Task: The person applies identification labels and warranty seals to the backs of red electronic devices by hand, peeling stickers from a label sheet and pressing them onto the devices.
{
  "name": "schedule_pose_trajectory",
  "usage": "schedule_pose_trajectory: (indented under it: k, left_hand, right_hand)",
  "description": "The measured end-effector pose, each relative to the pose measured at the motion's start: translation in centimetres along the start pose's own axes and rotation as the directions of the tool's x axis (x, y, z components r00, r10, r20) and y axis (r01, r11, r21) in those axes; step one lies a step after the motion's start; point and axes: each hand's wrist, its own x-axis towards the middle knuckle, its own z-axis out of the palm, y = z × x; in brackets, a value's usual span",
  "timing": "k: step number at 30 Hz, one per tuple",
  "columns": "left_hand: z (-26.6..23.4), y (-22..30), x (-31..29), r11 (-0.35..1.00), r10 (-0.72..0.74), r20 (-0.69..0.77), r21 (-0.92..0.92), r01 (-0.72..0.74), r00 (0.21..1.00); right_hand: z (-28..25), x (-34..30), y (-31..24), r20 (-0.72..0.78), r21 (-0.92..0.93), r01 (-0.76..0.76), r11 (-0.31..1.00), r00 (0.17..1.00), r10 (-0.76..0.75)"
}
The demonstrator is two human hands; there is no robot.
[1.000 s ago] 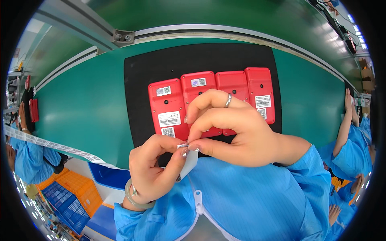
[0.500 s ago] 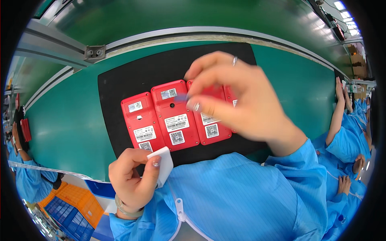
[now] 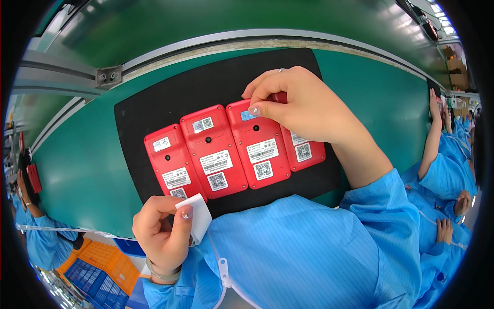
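Observation:
Four red handheld devices lie side by side, backs up, on a black mat (image 3: 154, 105): the leftmost device (image 3: 154, 148), the second device (image 3: 198, 147), the third device (image 3: 242, 135) and the rightmost device (image 3: 315, 160). Each carries white printed labels. My right hand (image 3: 296, 100) is closed in a pinch at the top of the third device. A small bluish label (image 3: 248, 116) lies against that device under my thumb and fingertips. My left hand (image 3: 163, 232) grips a folded white sheet (image 3: 199, 219) in front of the leftmost device. My right fingers partly hide the rightmost device.
A green tabletop (image 3: 77, 165) surrounds the mat, with a metal rail (image 3: 206, 41) along its back. Other people in blue sit on both sides. An orange crate (image 3: 110, 265) and a blue crate (image 3: 95, 283) stand low at the left.
My right hand has come to the top of the third device, bringing the bluish label against it, and uncovered more of the rightmost device. My left hand still grips the white sheet.

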Motion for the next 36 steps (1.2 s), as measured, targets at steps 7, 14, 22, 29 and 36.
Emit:
schedule_pose_trajectory:
  k: [7, 14, 22, 29, 36]
  left_hand:
    - [-0.2, -0.2, -0.2, 0.999, 0.016, 0.009, 0.033, -0.016, 1.0]
    - [0.0, 0.0, -0.2, 1.0, 0.003, 0.001, 0.006, -0.003, 1.0]
    - [0.2, 1.1, -0.2, 0.996, 0.087, 0.028, 0.018, -0.088, 0.996]
    - [-1.4, 1.9, -1.7, 0.998, 0.043, 0.114, 0.046, -0.048, 0.993]
    - [-0.3, 1.9, -1.5, 0.992, 0.072, -0.028, -0.107, -0.074, 0.997]
  right_hand:
    - [0.2, -0.1, 0.0, -0.004, -0.009, -0.012, 1.0, 1.0, 0.012]
    - [1.0, -0.9, 0.1, -0.115, -0.208, 0.113, 0.972, 0.984, -0.139]
    - [-0.9, -0.8, -0.8, -0.284, -0.322, 0.119, 0.939, 0.934, -0.215]
    - [5.2, -4.1, -5.5, 0.14, 0.414, 0.276, 0.867, 0.922, -0.361]
    - [5.8, -4.3, -7.5, 0.158, 0.561, 0.193, 0.805, 0.93, -0.332]
